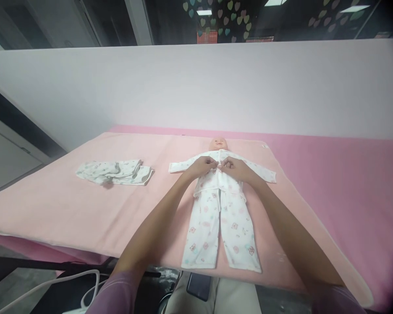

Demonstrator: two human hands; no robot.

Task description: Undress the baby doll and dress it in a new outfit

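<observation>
A baby doll [218, 143] lies on its back, head toward the wall, dressed in a white printed long-sleeved top [227, 183] and matching trousers [205, 226]. Both sleeves stretch out sideways. My left hand [203, 165] and my right hand [235, 168] meet at the top's front, below the neck. Fingers of each are pinched on the two front edges of the top. Any fastener between the fingertips is too small to make out. The trouser legs lie flat and apart, pointing toward me.
A folded white printed garment [118, 172] lies to the left on the pink cloth [85, 209]. Behind the table stands a white wall [196, 87]. A dark phone [199, 286] rests on my lap below the table edge, and a white cable [52, 281] runs at lower left.
</observation>
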